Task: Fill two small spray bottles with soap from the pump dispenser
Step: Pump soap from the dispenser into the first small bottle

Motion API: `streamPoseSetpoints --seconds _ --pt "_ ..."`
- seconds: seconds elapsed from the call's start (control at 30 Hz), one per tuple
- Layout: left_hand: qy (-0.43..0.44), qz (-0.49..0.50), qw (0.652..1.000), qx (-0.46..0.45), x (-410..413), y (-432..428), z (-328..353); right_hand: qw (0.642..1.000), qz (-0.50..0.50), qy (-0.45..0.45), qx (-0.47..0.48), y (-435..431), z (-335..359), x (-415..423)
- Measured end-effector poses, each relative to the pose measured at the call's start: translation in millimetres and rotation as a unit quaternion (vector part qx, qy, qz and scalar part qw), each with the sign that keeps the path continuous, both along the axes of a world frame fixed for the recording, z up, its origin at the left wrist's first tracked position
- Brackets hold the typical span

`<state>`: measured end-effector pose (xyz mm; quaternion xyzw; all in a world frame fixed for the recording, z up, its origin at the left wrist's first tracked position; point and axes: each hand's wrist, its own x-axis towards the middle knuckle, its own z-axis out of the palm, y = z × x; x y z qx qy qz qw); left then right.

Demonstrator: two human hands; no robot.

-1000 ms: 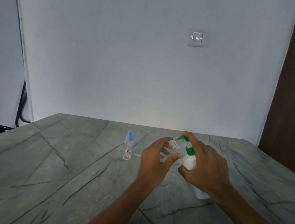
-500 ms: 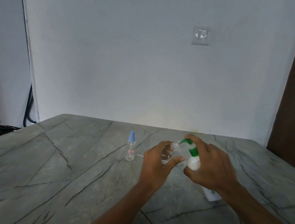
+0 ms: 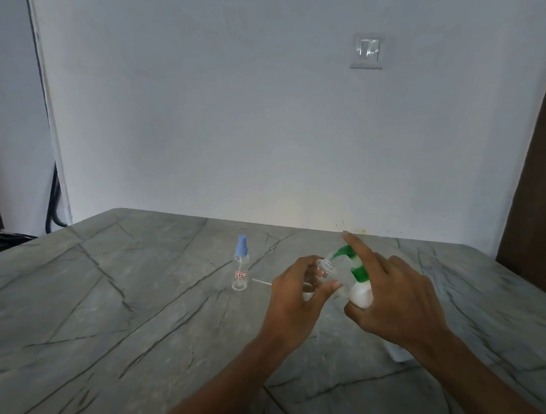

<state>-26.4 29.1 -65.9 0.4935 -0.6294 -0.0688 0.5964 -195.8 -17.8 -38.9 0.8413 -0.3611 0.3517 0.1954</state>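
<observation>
Head view, 1 frame, logged largest first.

The pale wall (image 3: 223, 112) fills the field beyond all fingertips. The grey veined table (image 3: 126, 318) lies under both hands. A brown panel (image 3: 543, 216) stands well to the right of the right-hand fingers.

I read the right hand (image 3: 398, 301) as wrapped round the pump dispenser (image 3: 360, 293). Its thumb curls under the white shoulder, and its index finger (image 3: 356, 249) stretches along the top of the green pump head. I cannot tell whether the head is pressed down. A white part of the dispenser shows on the table below the right wrist.

On the left hand (image 3: 293, 304), fingers and thumb curl round 1 uncapped clear spray bottle (image 3: 327, 264). It is held tilted, with its threaded neck at the green spout. I cannot tell whether mouth and spout touch. The fingers hide most of the body, so the fill level is unreadable.

A switch plate (image 3: 365, 51) sits on the wall, high above the right index fingertip.

The capped spray bottle (image 3: 240, 265) has a blue cap and a small label. It stands upright on the table, left of the left-hand fingers and apart from them.

A thin white tube (image 3: 261, 282) lies flat between that bottle and the left-hand fingers.
</observation>
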Motion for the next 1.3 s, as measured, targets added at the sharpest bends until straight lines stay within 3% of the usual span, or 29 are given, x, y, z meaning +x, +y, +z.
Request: streamPoseSetpoints --seconds 0.67,0.97,1.3 --pt "-0.089 0.018 0.996 0.003 5.6 1.3 -2.0 1.000 0.007 -0.016 -0.016 -5.2 -3.5 -1.7" --pt "-0.043 0.020 0.999 0.003 6.5 1.7 1.8 1.000 -0.011 -0.004 -0.028 1.0 -2.2 -1.5" --pt "-0.053 0.008 0.998 -0.016 3.5 2.9 -0.5 0.999 0.004 -0.023 -0.031 -1.9 -5.4 -2.5"
